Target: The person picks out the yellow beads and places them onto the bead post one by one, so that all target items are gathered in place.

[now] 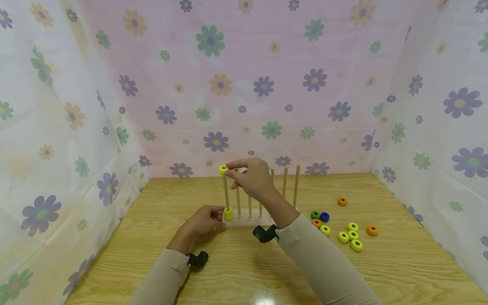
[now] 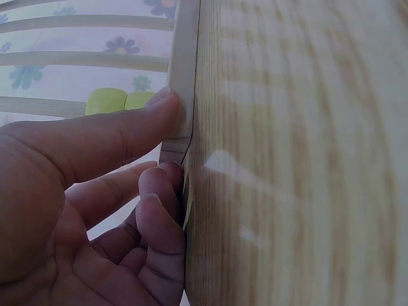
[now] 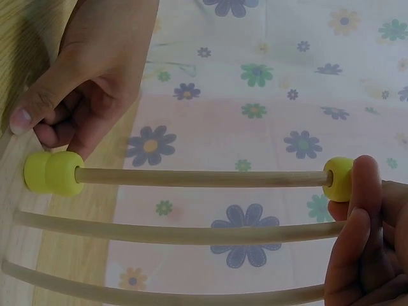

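My right hand [image 1: 253,180] pinches a yellow bead [image 1: 223,170] between thumb and fingers at the top of the leftmost wooden peg. In the right wrist view the peg's tip [image 3: 325,179] meets that bead's hole. Two more yellow beads [image 3: 54,173] sit stacked at the foot of the same peg. The left hand [image 1: 203,220] grips the left end of the pegs' wooden base [image 1: 248,222]. Its thumb [image 2: 150,115] lies along the front face, while the other fingers bend round the end. Several bare pegs [image 1: 296,186] stand to the right, some partly hidden behind the right hand.
Loose yellow beads [image 1: 353,235] lie on the wooden table [image 1: 160,203] at the right, near a green bead [image 1: 315,215], a blue bead [image 1: 324,217] and a few orange beads [image 1: 372,230]. Flowered cloth [image 1: 244,84] encloses the back and sides. Black wrist mounts [image 1: 265,233] jut from both sleeves.
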The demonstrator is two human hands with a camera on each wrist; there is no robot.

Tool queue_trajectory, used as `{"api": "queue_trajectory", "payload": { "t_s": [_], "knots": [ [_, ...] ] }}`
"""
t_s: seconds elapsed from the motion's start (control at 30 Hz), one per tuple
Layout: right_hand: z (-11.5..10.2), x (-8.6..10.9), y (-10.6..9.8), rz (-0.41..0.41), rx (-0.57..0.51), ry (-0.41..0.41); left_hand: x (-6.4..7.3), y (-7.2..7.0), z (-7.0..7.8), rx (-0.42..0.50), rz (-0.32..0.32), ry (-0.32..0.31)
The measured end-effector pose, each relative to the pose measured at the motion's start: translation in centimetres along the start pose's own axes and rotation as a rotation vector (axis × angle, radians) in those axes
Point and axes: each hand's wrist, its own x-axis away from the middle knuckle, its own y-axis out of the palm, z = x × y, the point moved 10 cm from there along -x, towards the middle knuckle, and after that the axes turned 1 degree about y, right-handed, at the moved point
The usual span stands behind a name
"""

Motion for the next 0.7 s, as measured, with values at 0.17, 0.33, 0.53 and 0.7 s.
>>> {"api": "queue_trajectory", "payload": {
  "t_s": [0.17, 0.33, 0.53, 0.7],
  "knots": [
    [0.01, 0.02, -0.05, 0.005, -0.001, 0.006, 0.05, -0.04, 0.05, -0.009, 0.002, 0.002],
    [0.03, 0.10, -0.09, 0.006, 0.000, 0.001, 0.05, -0.03, 0.11, -0.013, 0.007, 0.000],
    [0.07, 0.14, -0.06, 0.006, 0.004, 0.002, 0.10, 0.04, 0.07, -0.007, 0.004, -0.011],
    [0.05, 0.10, -0.13, 0.015, -0.001, -0.001, 0.09, 0.04, 0.01, 0.002, 0.005, -0.015]
  ]
}}
